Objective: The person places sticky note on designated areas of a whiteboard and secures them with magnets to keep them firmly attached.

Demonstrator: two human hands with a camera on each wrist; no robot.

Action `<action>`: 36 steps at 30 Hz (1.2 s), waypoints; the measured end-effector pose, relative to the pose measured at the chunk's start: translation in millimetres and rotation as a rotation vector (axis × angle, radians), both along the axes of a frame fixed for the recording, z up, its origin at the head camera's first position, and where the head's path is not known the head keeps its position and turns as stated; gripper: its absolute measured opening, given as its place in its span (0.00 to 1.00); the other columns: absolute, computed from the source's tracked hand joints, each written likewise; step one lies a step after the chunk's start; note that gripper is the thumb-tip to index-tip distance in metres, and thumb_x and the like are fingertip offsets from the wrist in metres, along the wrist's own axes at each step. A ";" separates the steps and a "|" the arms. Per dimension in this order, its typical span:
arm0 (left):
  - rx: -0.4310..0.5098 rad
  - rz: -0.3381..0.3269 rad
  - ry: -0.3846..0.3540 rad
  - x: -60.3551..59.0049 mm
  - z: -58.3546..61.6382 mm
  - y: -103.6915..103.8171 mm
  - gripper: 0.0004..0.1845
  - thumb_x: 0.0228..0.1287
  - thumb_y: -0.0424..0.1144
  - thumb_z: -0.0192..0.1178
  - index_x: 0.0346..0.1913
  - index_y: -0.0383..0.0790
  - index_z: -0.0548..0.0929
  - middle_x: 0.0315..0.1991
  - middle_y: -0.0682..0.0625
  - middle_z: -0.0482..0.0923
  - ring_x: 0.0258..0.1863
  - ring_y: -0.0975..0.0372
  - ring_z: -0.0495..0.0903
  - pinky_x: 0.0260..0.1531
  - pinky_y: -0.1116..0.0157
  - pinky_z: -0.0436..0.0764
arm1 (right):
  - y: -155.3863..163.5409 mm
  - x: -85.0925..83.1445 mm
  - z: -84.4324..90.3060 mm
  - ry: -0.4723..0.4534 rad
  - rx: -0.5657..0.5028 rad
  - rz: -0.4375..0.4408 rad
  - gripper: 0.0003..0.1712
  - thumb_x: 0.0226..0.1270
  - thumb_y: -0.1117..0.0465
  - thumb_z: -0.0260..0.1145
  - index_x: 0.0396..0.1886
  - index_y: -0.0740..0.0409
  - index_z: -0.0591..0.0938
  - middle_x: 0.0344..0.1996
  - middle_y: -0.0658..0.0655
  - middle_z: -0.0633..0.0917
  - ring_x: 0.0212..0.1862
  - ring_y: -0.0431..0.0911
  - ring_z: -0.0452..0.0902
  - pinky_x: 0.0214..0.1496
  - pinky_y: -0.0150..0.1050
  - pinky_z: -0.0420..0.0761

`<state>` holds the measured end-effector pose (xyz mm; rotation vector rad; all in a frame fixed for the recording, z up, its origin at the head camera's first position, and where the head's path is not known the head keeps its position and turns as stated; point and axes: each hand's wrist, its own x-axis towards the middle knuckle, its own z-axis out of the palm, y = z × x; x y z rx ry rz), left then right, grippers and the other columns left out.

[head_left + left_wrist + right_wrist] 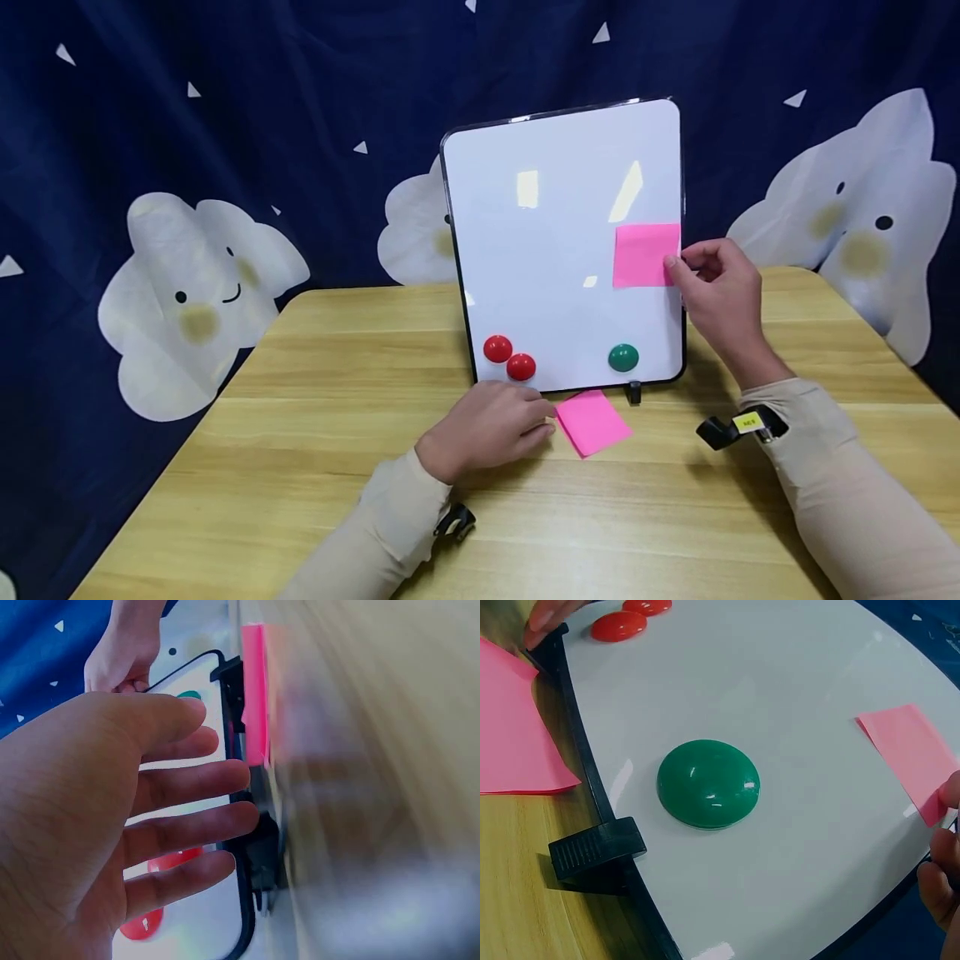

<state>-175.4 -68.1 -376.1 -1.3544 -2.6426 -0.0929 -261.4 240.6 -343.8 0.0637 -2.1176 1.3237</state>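
An upright whiteboard (pixel 562 250) stands on the table, with one pink sticky note (pixel 643 254) near its right edge. At that edge my right hand (pixel 726 292) pinches, its thumb over the note's side and its other fingers curled round the board's rim. In the right wrist view the thumb lies on the note (pixel 911 754). My left hand (pixel 491 427) is low before the board, fingers loosely extended and holding nothing. Close to its fingertips, a second pink note (pixel 594 423) lies on the table; contact is unclear.
Two red magnets (pixel 509 357) sit at the board's lower left, a green magnet (pixel 623 357) at its lower right. A black stand foot (pixel 634 392) juts from under the frame. Behind the wooden table (pixel 322 417) hangs a dark blue curtain (pixel 315 108) with clouds.
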 end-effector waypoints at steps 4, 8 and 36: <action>0.021 -0.005 0.032 -2.7 3.8 10.4 0.10 0.69 0.49 0.61 0.45 0.50 0.88 0.33 0.60 0.82 0.28 0.70 0.75 0.28 0.74 0.72 | -1.1 -1.3 -1.2 -0.009 -0.003 0.017 0.17 0.69 0.54 0.69 0.46 0.62 0.79 0.37 0.49 0.80 0.36 0.42 0.72 0.34 0.26 0.72; 0.045 0.047 0.118 -6.8 6.1 22.0 0.09 0.70 0.48 0.60 0.38 0.50 0.87 0.24 0.60 0.76 0.22 0.69 0.69 0.22 0.73 0.67 | -1.8 -1.6 -3.6 -0.022 0.003 0.029 0.18 0.69 0.52 0.69 0.46 0.62 0.78 0.37 0.52 0.80 0.36 0.43 0.72 0.33 0.27 0.72; 0.193 0.198 0.247 -30.9 9.3 80.3 0.10 0.68 0.49 0.63 0.44 0.51 0.88 0.32 0.58 0.77 0.23 0.69 0.69 0.18 0.75 0.66 | 0.0 1.1 -2.7 -0.024 0.017 0.022 0.18 0.71 0.52 0.67 0.44 0.63 0.79 0.36 0.52 0.79 0.34 0.45 0.70 0.32 0.27 0.70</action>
